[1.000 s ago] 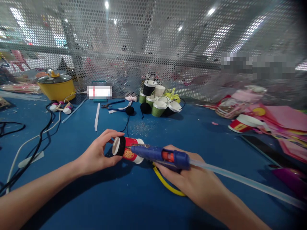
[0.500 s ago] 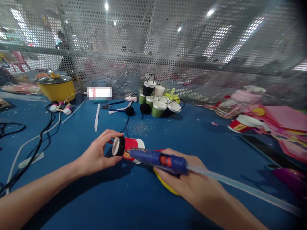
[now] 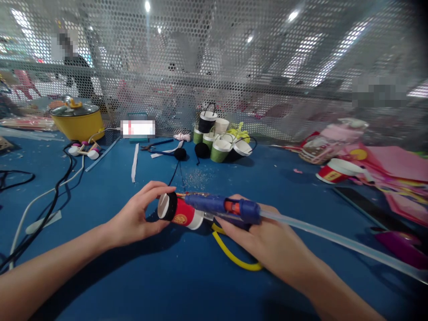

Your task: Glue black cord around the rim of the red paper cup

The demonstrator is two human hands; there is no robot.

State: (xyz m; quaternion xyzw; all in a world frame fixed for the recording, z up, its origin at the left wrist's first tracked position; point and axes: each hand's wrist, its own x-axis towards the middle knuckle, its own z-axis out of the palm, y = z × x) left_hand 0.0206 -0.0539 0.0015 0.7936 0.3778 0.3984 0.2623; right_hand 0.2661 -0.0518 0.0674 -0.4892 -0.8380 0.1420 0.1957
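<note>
My left hand (image 3: 142,214) grips a small red paper cup (image 3: 185,214) by its end, thumb and fingers on either side. The cup lies on its side, with black yarn (image 3: 172,206) wound round the end in my fingers. A thin black strand (image 3: 174,173) runs from the cup back toward a black yarn ball (image 3: 180,154). In my right hand (image 3: 264,236) is a blue hot glue gun (image 3: 220,205), its nozzle at the far side of the cup near the black band. A long clear glue stick (image 3: 317,229) sticks out of its back.
Yellow loop (image 3: 234,261) lies below the glue gun. Farther back stand several small yarn-covered cups (image 3: 220,149), pliers (image 3: 157,145) and a yellow pot (image 3: 78,125). Another red cup (image 3: 334,174), a phone (image 3: 364,207) and pink sheets (image 3: 397,167) lie right. Cables (image 3: 63,178) cross the left side.
The glue gun's nozzle has moved from over the cup's front to its far side. The cup has turned, bringing its gold print lower, and more of the yellow loop shows.
</note>
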